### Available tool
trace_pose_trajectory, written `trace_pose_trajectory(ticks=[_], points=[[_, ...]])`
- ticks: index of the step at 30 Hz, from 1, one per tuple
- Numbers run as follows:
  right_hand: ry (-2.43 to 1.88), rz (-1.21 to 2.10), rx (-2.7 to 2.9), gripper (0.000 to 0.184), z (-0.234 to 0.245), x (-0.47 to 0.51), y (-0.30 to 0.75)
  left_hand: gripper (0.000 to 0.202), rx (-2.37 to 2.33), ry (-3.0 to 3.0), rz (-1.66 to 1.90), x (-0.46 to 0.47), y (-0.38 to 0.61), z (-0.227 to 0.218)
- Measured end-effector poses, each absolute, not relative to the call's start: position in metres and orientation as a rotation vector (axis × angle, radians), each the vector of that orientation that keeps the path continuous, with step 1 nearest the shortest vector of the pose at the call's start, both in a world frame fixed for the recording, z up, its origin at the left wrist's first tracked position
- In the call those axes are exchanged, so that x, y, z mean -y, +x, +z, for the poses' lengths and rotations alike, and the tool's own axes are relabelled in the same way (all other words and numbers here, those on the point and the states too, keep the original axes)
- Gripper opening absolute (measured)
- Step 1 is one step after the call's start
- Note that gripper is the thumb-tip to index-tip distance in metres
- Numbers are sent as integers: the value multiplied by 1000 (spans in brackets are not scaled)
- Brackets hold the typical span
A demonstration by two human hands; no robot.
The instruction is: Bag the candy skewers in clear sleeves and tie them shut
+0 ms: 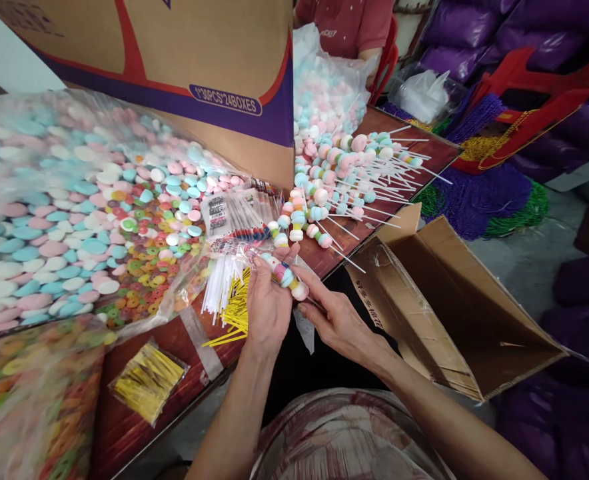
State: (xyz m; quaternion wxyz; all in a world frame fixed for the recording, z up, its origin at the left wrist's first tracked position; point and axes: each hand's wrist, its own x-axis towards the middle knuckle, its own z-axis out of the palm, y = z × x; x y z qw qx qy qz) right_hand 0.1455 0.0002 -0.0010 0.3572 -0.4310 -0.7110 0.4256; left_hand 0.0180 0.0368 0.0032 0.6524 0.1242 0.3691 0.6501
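Between my hands is a marshmallow skewer (285,275) with pink, blue, yellow and white pieces, inside a clear printed wrapper. My left hand (269,310) is closed around its middle, thumb on top. At its near end, my right hand (342,321) pinches around the last white piece; the stick there is mostly hidden by the fingers. Just beyond my left hand lie a stack of clear printed wrappers (232,212), a bundle of white sticks (223,287) and loose yellow twist ties (237,310). Several finished-looking marshmallow skewers (334,173) are piled past my fingers, sticks pointing right.
A large carton (174,60) stands on the dark red table (124,427). Loose marshmallows (39,253) and gummy rings (149,267) spread left, beside a packet of yellow ties (149,381). An open cardboard box (454,313) sits right. Someone in a red shirt (349,27) is opposite.
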Motion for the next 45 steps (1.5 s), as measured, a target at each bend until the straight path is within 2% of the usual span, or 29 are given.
trace_pose_trajectory(ticks=[6, 16, 21, 25, 32, 36, 42, 45], points=[[-1133, 1036, 1707, 42, -7, 2, 139, 30, -813, 289, 1478, -36, 19, 2], [-1153, 816, 1875, 44, -17, 4, 140, 34, -809, 265, 1471, -37, 20, 0], [-1149, 981, 1686, 37, -13, 4, 139, 31, -796, 279, 1467, -37, 20, 0], [-1188, 1075, 1642, 39, -11, 5, 138, 33, -804, 263, 1450, -36, 21, -1], [-1254, 521, 2038, 45, -18, 19, 134, 32, -821, 234, 1482, -35, 21, -3], [-1285, 524, 2002, 45, -20, 20, 136, 26, -813, 238, 1482, -36, 21, -4], [-1265, 478, 2066, 50, -21, 15, 138, 28, -821, 299, 1444, -33, 26, -2], [-1210, 553, 1955, 45, -20, 10, 135, 25, -808, 341, 1432, -31, 28, -2]])
